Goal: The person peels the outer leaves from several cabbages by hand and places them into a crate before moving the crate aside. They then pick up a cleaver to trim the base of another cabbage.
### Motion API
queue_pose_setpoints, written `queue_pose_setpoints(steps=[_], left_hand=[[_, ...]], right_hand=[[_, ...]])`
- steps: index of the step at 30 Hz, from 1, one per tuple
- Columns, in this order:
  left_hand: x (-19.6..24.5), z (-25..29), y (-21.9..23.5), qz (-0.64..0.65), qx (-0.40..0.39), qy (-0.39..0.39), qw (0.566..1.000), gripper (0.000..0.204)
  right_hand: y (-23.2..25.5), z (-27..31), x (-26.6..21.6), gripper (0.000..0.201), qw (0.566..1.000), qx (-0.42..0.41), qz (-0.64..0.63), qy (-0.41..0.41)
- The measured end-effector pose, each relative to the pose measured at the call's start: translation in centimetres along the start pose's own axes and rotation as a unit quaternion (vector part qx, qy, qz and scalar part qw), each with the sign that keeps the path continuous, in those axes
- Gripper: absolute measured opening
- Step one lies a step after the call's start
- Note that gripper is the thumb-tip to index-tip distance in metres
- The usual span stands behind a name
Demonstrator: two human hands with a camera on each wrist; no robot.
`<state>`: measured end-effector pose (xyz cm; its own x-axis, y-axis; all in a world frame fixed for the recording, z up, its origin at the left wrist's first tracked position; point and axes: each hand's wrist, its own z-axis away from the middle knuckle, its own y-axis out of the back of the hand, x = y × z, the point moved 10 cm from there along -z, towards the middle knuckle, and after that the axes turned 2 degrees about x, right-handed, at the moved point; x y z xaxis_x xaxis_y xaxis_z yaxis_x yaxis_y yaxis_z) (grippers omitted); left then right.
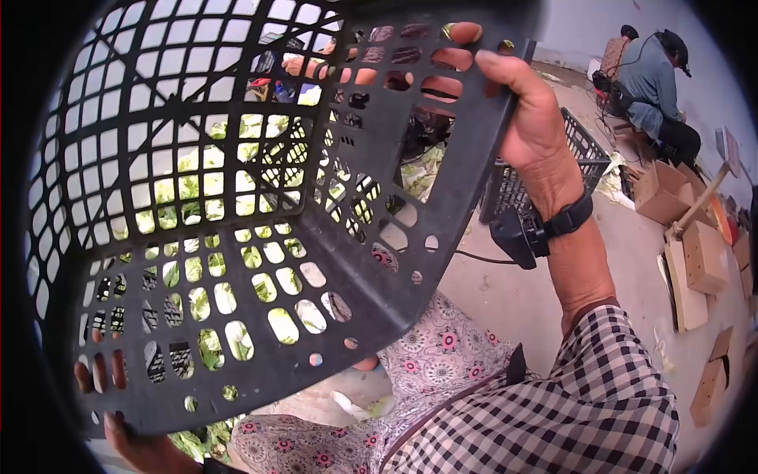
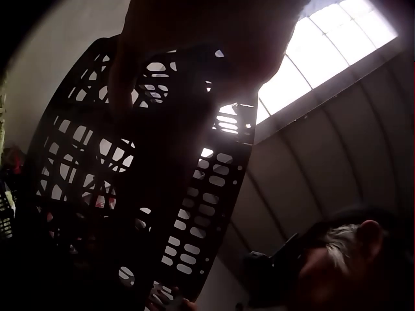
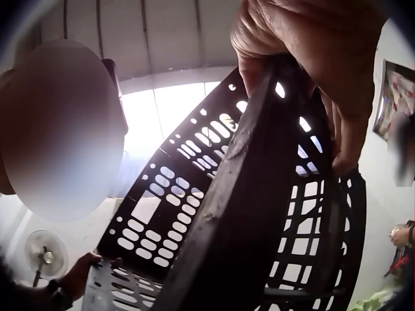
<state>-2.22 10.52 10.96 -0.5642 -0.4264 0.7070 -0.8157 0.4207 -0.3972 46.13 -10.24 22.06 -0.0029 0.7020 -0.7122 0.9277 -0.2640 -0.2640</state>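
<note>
A large black slotted plastic crate (image 1: 355,272) is held up tilted before me, its open side facing the head camera. My right hand (image 1: 537,118) grips its upper right rim, thumb on the near side and fingers behind, showing through the slots. At the lower left, my left hand (image 1: 150,452) holds the opposite rim, with fingertips visible through the holes there. The left wrist view is dark, with that hand over the crate (image 2: 224,194). In the right wrist view the right hand (image 3: 318,45) clasps the rim from above.
Leafy green cabbages (image 1: 178,189) lie in a heap beyond the crate, seen through its mesh. Another black crate (image 1: 584,150) stands on the floor at right. Cardboard boxes (image 1: 703,257) are farther right. A person in a blue-grey top (image 1: 651,75) sits at the back.
</note>
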Motion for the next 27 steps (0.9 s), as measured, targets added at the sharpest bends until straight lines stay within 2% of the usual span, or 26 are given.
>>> queue_pose_setpoints(steps=[2, 3, 5, 6, 8, 9, 10, 12, 13, 16, 18, 22, 23, 26, 27], left_hand=[[0.0, -1.1, -1.1, 0.028, -0.035, 0.006, 0.999, 0.058], [0.4, -2.1, -1.7, 0.04, -0.056, 0.006, 0.998, 0.06], [0.9, -4.0, -3.6, 0.061, -0.093, 0.003, 0.994, 0.066], [0.7, -1.7, -5.9, 0.061, -0.085, -0.021, 0.994, 0.067], [3.2, -3.5, -10.5, 0.06, -0.094, -0.049, 0.993, 0.068], [4.4, -4.4, -12.7, 0.081, -0.14, -0.071, 0.984, 0.065], [5.2, -4.8, -13.2, 0.086, -0.078, -0.064, 0.991, 0.061], [7.1, -7.5, -14.2, 0.12, -0.129, -0.106, 0.979, 0.065], [4.8, -9.3, -22.4, 0.129, -0.157, -0.121, 0.971, 0.067], [6.0, -9.5, -29.1, 0.128, -0.252, -0.161, 0.946, 0.077], [4.4, -9.3, -29.0, -0.035, -0.293, -0.179, 0.939, 0.078], [-0.1, -9.8, -24.2, -0.058, -0.23, -0.074, 0.969, 0.067], [-2.0, -9.5, -23.0, -0.031, -0.235, -0.048, 0.97, 0.06], [-3.5, -9.0, -21.4, -0.033, -0.217, 0.017, 0.975, 0.057], [-3.6, -8.4, -21.6, -0.04, -0.233, 0.012, 0.972, 0.055]], right_hand=[[0.1, 1.1, 0.3, 0.03, 0.998, 0.012, -0.049, -0.036], [0.5, 1.3, 0.9, 0.026, 0.998, 0.015, -0.041, -0.046], [0.8, 2.6, 2.0, 0.032, 0.998, 0.027, -0.005, -0.063], [3.1, 4.3, 1.9, 0.035, 0.997, 0.017, 0.014, -0.067], [4.5, 5.3, 1.1, 0.028, 0.993, 0.059, -0.098, -0.024], [4.7, 5.8, 0.6, 0.026, 0.985, 0.092, -0.144, -0.002], [4.6, 6.4, 0.5, 0.024, 0.974, 0.125, -0.187, 0.021], [4.6, 7.6, -0.1, 0.019, 0.953, 0.168, -0.245, 0.06], [12.5, 6.0, -2.2, 0.019, 0.942, 0.196, -0.262, 0.077], [16.4, 8.1, -5.1, 0.018, 0.92, 0.253, -0.263, 0.143], [18.5, 9.8, -7.2, 0.017, 0.907, 0.28, -0.253, 0.186], [21.3, 12.6, -10.5, 0.019, 0.883, 0.351, -0.185, 0.252], [21.6, 13.4, -10.6, 0.02, 0.875, 0.373, -0.163, 0.264], [24.4, 14.9, -12.6, 0.02, 0.849, 0.431, -0.097, 0.289], [25.5, 15.6, -12.6, 0.021, 0.831, 0.473, -0.082, 0.282]])
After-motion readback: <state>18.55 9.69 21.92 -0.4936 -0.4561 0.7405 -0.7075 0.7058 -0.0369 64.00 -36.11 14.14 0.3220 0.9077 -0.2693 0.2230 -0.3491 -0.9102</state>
